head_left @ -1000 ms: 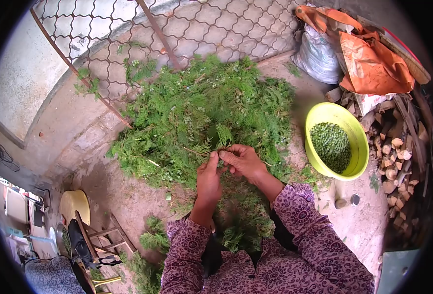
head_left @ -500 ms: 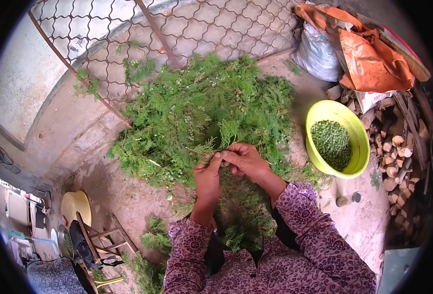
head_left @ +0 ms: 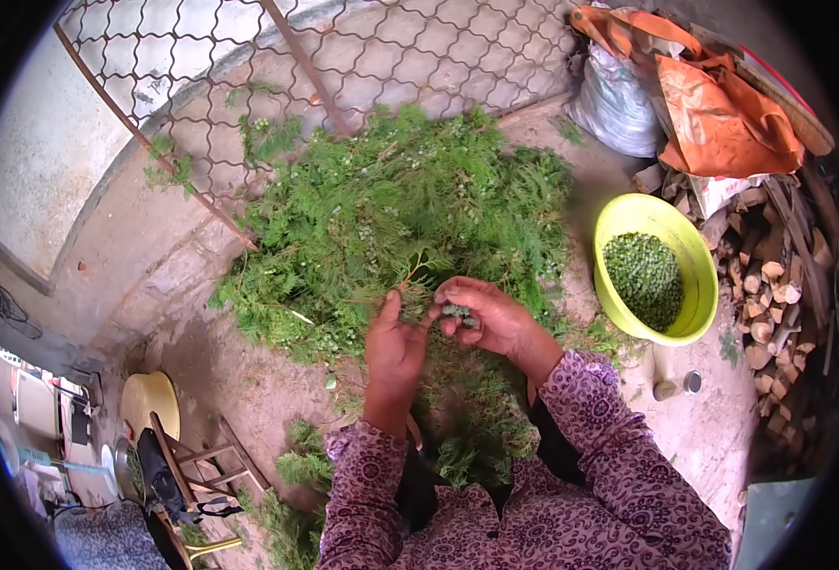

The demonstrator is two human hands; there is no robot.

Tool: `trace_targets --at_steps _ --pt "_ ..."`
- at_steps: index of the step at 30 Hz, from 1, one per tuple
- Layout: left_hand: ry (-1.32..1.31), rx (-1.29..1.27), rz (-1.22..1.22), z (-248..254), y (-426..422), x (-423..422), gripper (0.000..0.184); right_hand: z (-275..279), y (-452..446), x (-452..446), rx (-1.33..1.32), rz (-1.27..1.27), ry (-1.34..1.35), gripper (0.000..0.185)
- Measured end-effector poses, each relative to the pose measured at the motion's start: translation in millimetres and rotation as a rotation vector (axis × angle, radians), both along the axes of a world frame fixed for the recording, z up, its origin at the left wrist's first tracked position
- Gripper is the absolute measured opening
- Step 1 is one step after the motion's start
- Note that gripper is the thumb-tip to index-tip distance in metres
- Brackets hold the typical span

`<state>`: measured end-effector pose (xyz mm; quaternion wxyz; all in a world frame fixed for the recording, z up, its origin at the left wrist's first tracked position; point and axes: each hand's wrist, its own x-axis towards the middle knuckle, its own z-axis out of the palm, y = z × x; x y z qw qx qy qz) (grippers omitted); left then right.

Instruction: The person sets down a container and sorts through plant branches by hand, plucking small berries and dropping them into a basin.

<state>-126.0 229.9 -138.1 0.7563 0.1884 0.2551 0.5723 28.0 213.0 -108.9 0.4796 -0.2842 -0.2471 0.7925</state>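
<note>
Ground: a pale, dirty floor was seen, bordered at the far side by a wire fence.
Branches: a wide green pile was spread over the ground just beyond the fingertips, with its far edge set against the fence.
Left hand: a thin twig was pinched narrowly between thumb and finger; its forked end was carried up past the thumb tip, over the near edge of the pile.
Right hand: the fingers were curled inward, and a few small green berries were held inside the curl, below the thumb; their number could not be told.
Gap between hands: the two sets of fingertips were brought close together, the twig placed left of the berries; whether the fingertips touched could not be told.
Yellow bowl: it was placed on the ground to the right of both hands, well apart from them, and was partly filled with a heap of berries.
Firewood: cut pieces were stacked to the right of the bowl, with an orange bag laid above.
</note>
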Motion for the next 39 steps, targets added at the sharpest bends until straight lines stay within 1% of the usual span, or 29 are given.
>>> trace_targets --at_steps 2,4,6,11,13,14,16,18,19,21,22,24,28,31,32,33,34,35,37,38,39 --pt "0.003 0.022 -0.011 0.3 -0.8 0.2 0.025 -4.3 -0.4 -3.3 0.02 0.009 -0.049 0.021" --pt "0.004 0.044 -0.024 2.8 -3.6 2.6 0.025 -14.9 2.5 -10.7 -0.015 -0.016 -0.258 0.023" --pt "0.099 0.019 0.038 8.6 -8.7 7.6 0.025 -17.8 2.4 -15.0 -0.038 -0.022 -0.273 0.022" --pt "0.159 0.05 0.044 1.7 -10.6 8.3 0.022 -15.0 2.8 -18.3 -0.038 -0.064 -0.29 0.02" --pt "0.178 0.062 0.04 3.7 -12.2 7.6 0.022 -13.5 3.3 -17.7 -0.065 -0.093 -0.244 0.015" --pt "0.212 0.047 0.055 8.3 -13.9 6.2 0.019 -12.1 3.4 -16.6 -0.065 -0.093 -0.244 0.015" --pt "0.247 0.031 0.071 7.6 -12.7 0.7 0.015 -10.2 3.3 -13.1 -0.029 -0.106 -0.123 0.013" --pt "0.341 0.012 0.148 -2.4 -8.9 -6.8 0.01 -10.6 4.0 -11.5 -0.01 -0.099 -0.121 0.013" --pt "0.342 0.012 0.15 -1.1 -9.4 -6.8 0.01 -10.7 4.4 -11.3 0.01 -0.093 -0.12 0.013" --pt "0.2 -0.015 0.107 2.8 -10.7 -5.7 0.009 -8.9 2.1 -13.3 0.026 -0.073 -0.127 0.013" --pt "0.2 -0.015 0.108 2.9 -10.8 -5.0 0.009 -8.1 1.3 -13.9 0.04 -0.053 -0.134 0.013" --pt "0.12 0.005 0.013 3.5 -10.9 -3.6 0.006 -8.7 2.2 -14.0 0.039 -0.072 -0.132 0.012" --pt "0.126 0.029 -0.014 -3.4 -7.3 -4.3 0.007 -10.3 2.9 -12.4 0.072 -0.093 -0.119 0.008" --pt "0.107 -0.001 -0.029 -7.1 -4.9 -5.8 0.007 -3.7 -1.0 -11.7 0.119 -0.04 -0.068 0.007" --pt "0.048 -0.054 -0.028 -10.2 -2.2 -8.1 0.007 -4.1 -2.5 -10.3 0.117 -0.039 -0.07 0.007" --pt "-0.012 -0.106 -0.026 -12.7 -0.4 -10.4 0.007 -4.8 -4.5 -7.9 0.157 0.014 0.029 0.008" --pt "-0.016 -0.107 -0.02 -14.4 0.4 -12.9 0.007 -5.0 -5.2 -6.3 0.197 0.071 0.128 0.009" --pt "-0.007 -0.093 0.009 -11.4 0.9 -14.5 0.008 -4.2 -4.9 -5.9 0.197 0.076 0.127 0.009" --pt "0.006 -0.076 0.031 -6.6 0.8 -13.9 0.009 -2.8 -4.7 -5.3 -0.02 0.101 0.237 0.012" --pt "0.026 -0.073 0.054 -5.3 -0.2 -11.3 0.009 -3.0 -4.8 -6.3 -0.019 0.101 0.237 0.012" --pt "0.045 -0.07 0.08 -3.8 -1.5 -9.7 0.009 -3.9 -5.3 -9.0 -0.025 0.123 0.147 0.014"
